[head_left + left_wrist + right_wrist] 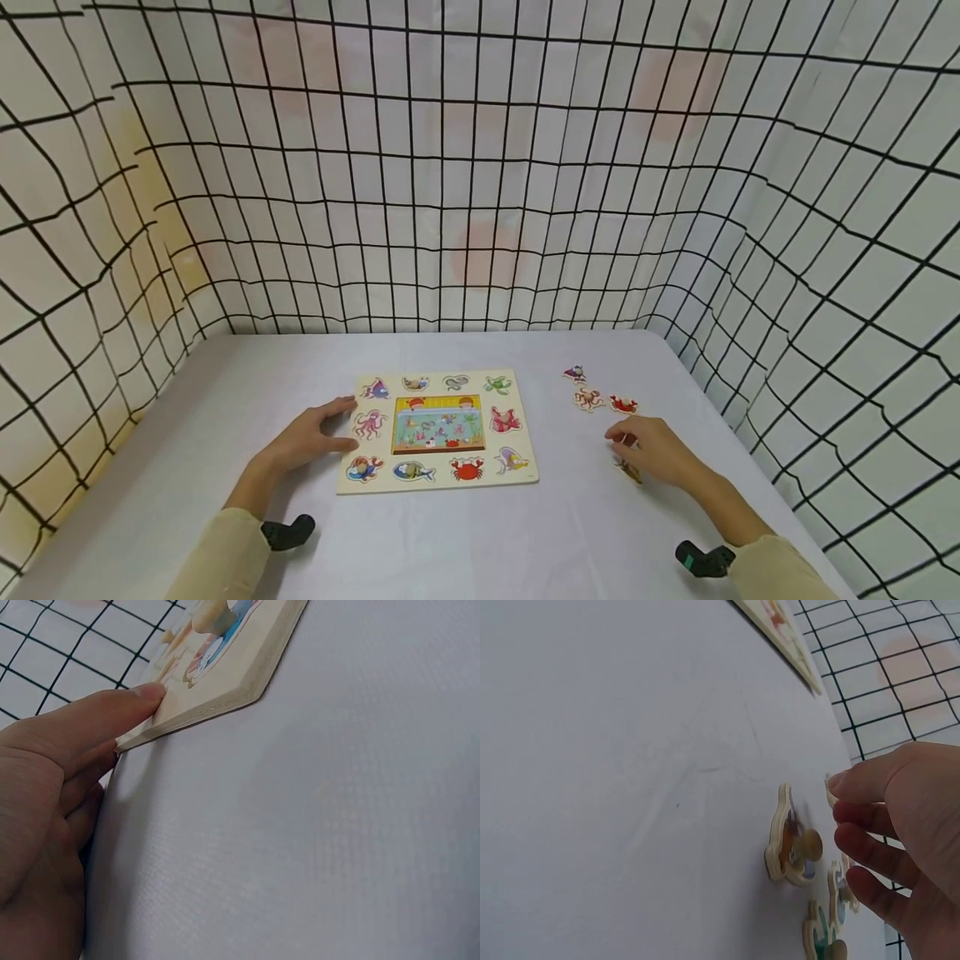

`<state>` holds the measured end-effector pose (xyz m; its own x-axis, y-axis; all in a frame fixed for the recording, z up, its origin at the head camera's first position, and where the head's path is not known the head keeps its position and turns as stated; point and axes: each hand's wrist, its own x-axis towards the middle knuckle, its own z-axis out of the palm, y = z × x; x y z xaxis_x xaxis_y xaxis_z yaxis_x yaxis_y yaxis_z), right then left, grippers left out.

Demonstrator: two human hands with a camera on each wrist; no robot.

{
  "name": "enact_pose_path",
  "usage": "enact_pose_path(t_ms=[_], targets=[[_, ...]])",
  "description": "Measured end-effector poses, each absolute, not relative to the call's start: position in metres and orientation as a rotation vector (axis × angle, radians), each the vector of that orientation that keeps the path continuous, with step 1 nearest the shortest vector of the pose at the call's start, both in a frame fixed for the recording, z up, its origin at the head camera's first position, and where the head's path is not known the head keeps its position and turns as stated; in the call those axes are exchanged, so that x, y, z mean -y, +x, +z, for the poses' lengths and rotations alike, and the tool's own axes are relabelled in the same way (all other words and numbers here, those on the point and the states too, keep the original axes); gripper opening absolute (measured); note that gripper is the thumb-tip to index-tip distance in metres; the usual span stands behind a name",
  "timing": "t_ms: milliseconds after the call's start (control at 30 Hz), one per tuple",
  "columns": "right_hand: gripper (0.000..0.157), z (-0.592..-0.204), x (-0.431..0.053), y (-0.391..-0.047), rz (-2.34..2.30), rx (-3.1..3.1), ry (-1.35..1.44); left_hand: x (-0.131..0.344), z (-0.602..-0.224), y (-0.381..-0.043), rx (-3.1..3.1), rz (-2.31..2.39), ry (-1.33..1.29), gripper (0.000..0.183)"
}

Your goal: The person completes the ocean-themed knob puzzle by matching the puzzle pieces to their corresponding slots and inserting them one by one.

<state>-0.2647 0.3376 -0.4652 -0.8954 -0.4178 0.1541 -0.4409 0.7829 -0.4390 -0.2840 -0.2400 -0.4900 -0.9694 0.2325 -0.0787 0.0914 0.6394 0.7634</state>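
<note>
My left hand (303, 439) rests at the left edge of a wooden sea-animal puzzle board (435, 497). In the left wrist view the thumb (139, 703) touches the top near a corner; the other fingers lie by the edge, partly hidden. My right hand (652, 450) hovers over a knobbed puzzle piece (628, 472) right of the board, its fingers loosely bent with nothing visibly between them. In the right wrist view that piece (784, 844) lies on the table close to the fingertips, and another piece is partly hidden behind the thumb.
A red crab piece (623, 404), an octopus piece (589, 400) and a small dark-and-red piece (575, 374) lie beyond my right hand. More knobbed pieces (825, 937) show under it in the right wrist view. Black wire mesh (480, 200) encloses the white table (555, 550).
</note>
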Motion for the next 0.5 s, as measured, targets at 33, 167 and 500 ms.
enact_pose_path(t_ms=[33,167,500], targets=[[0.011,-0.466,-0.34,-0.263,0.738,2.922,0.706,0.24,-0.49,-0.284,-2.687,1.237,0.267,0.084],[0.011,-0.469,-0.348,-0.254,0.743,2.915,0.691,0.238,-0.492,-0.282,-2.687,1.232,0.254,0.084],[0.008,-0.477,-0.366,-0.234,0.758,2.903,0.585,0.239,-0.489,-0.283,-2.694,1.227,0.26,0.083]])
